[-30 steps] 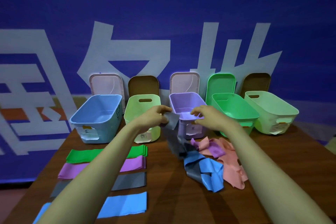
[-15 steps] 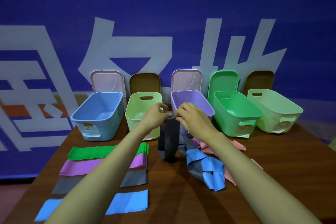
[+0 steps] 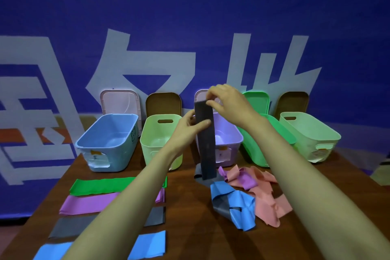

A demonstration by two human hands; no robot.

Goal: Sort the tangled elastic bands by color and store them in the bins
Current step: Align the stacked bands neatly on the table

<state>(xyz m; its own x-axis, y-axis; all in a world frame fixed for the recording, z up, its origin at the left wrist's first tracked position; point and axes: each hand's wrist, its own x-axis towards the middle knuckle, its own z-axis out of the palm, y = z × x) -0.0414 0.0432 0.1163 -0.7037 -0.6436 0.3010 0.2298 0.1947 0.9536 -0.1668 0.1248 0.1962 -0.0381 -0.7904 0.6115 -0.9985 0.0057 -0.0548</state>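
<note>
wooden table (image 3: 190,238) carries flat bands (image 3: 101,186) near left and a tangled pile (image 3: 253,192) right. above the pile a grey band (image 3: 206,150) hangs upright, right hand (image 3: 229,103) pinching its top, left hand (image 3: 186,132) gripping just beneath, before the purple bin (image 3: 234,135).

Bare left hand (image 3: 186,133) and right hand (image 3: 230,102); both forearms bare, skin uncovered.

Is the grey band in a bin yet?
No, the left hand and right hand hold the grey band upright in front of the purple bin, its lower end at the tangled pile.
</note>
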